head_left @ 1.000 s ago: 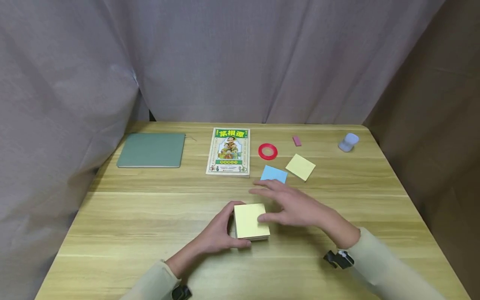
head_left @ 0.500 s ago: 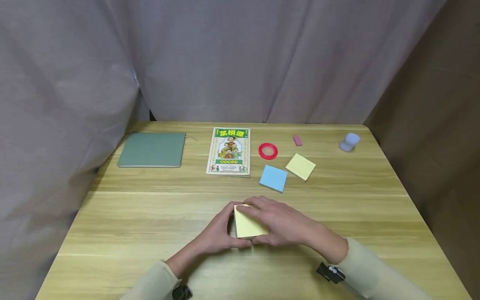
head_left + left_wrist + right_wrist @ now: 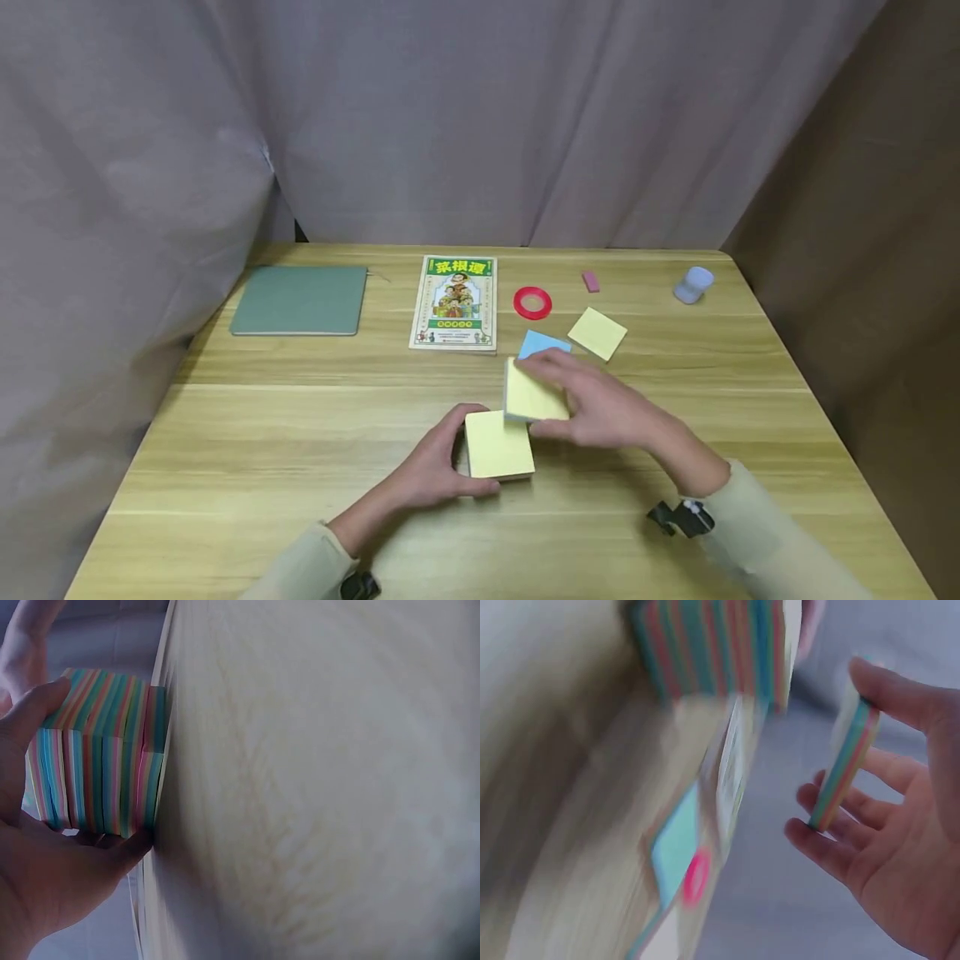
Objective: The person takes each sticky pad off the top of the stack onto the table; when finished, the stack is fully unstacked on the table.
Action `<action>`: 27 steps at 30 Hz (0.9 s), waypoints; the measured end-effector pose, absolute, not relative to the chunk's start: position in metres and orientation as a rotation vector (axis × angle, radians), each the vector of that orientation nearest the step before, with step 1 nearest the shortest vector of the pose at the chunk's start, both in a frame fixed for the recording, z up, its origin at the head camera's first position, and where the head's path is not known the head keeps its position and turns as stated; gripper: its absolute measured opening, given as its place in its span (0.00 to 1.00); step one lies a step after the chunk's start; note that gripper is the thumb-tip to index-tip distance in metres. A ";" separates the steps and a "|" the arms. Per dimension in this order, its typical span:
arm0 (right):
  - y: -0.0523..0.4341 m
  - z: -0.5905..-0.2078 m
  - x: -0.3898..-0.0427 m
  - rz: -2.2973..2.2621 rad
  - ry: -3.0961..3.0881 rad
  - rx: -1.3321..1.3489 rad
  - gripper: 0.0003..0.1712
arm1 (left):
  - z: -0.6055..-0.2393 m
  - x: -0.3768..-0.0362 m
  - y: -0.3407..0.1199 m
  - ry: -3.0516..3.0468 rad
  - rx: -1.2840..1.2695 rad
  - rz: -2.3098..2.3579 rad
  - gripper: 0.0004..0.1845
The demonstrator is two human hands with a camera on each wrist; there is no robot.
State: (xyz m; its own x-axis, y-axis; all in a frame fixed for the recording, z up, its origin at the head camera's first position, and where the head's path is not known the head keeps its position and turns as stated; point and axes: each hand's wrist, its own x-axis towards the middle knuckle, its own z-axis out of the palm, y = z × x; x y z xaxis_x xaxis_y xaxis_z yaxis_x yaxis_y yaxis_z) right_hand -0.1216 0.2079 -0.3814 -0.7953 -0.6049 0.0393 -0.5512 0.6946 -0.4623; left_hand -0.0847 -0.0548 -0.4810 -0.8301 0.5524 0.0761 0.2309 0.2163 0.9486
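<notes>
- The left hand (image 3: 433,473) grips the multicoloured sticky-note block (image 3: 498,444), fingers curled round its left and near sides, holding it flat on the wooden table (image 3: 247,433) in front of the book (image 3: 454,302).
- The right hand (image 3: 600,408) pinches a thinner slab of notes (image 3: 534,395), thumb under and fingers over; the slab is in the air just beyond and to the right of the block, tilted.
- Judging by how things lie, a portion has been split off the block and is not yet put down; two small pads already lie to the right of the book, so more may be left to lay out.
- The block is a thick square stack with a pale yellow top sheet; the left wrist view shows its edge (image 3: 101,754) banded in blue, pink, orange and green paper layers.
- The slab's edge (image 3: 844,766) shows the same striped bands and is far thinner than the block.
- A blue square pad (image 3: 542,342) lies right of the book's near corner, partly hidden behind the right hand; a yellow square pad (image 3: 597,333) lies further right.
- A red tape ring (image 3: 532,302) lies just right of the book, a small pink eraser (image 3: 591,282) beyond it, and a pale rounded object (image 3: 692,285) well to the right.
- A flat grey-green notebook (image 3: 300,300) lies left of the book.
</notes>
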 end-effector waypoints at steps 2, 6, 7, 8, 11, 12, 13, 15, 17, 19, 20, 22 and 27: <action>0.229 -0.385 -0.138 -0.765 2.848 -0.833 0.48 | -0.480 -0.084 -0.055 2.216 0.734 1.651 0.46; 0.280 -0.400 -0.173 -0.786 2.989 -0.532 0.49 | -0.479 -0.084 -0.055 2.218 0.706 1.645 0.45; 0.293 -0.404 -0.181 -0.782 3.014 -0.459 0.49 | -0.479 -0.084 -0.054 2.218 0.701 1.647 0.45; 0.305 -0.409 -0.188 -0.778 3.039 -0.398 0.49 | -0.480 -0.084 -0.054 2.218 0.700 1.651 0.45; 0.338 -0.422 -0.205 -0.765 3.085 -0.246 0.49 | -0.480 -0.084 -0.053 2.210 0.700 1.665 0.45; 0.347 -0.426 -0.209 -0.748 3.090 -0.215 0.49 | -0.479 -0.083 -0.053 2.206 0.702 1.670 0.45; 0.356 -0.431 -0.213 -0.732 3.091 -0.197 0.50 | -0.479 -0.083 -0.053 2.207 0.702 1.669 0.46; 0.367 -0.439 -0.219 -0.696 3.088 -0.169 0.49 | -0.479 -0.084 -0.053 2.209 0.704 1.657 0.46; 0.375 -0.446 -0.223 -0.664 3.078 -0.152 0.49 | -0.480 -0.084 -0.053 2.210 0.708 1.650 0.46; 0.379 -0.451 -0.226 -0.649 3.066 -0.135 0.49 | -0.480 -0.085 -0.054 2.208 0.715 1.646 0.46; 0.380 -0.453 -0.227 -0.639 3.062 -0.128 0.49 | -0.480 -0.085 -0.054 2.205 0.717 1.646 0.45; 0.382 -0.456 -0.229 -0.639 3.050 -0.115 0.48 | -0.481 -0.085 -0.054 2.202 0.727 1.652 0.45; 0.383 -0.459 -0.231 -0.613 3.040 -0.125 0.46 | -0.479 -0.084 -0.053 2.216 0.715 1.648 0.46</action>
State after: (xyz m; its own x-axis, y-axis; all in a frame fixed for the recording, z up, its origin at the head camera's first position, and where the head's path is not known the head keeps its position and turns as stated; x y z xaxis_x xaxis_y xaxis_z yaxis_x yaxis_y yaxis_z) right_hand -0.2315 0.3835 -0.4593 -0.9960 -0.0863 -0.0215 -0.0712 0.9187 -0.3886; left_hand -0.0838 -0.0530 -0.4787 -0.8355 0.5460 0.0623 0.2170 0.2236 0.9502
